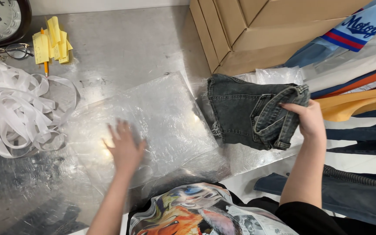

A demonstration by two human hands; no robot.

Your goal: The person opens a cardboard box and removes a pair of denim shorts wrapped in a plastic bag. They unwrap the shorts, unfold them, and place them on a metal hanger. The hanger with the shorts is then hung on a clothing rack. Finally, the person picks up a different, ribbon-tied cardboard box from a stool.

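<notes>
Two hands share the work: the left hand [125, 148] lies open, fingers spread, flat on the clear crinkled plastic bag [153, 117] on the steel counter [122, 43], while the right hand [310, 119], just right of that bag, has its grip closed on the folded dark grey denim shorts [244, 111], best kept folded and level.

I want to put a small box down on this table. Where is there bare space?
Bare metal table lies between the yellow notes and the cardboard boxes. The left edge is crowded with white ribbon. The clear bag under the left hand fills the middle; the right hand holds folded jeans beside it.
</notes>
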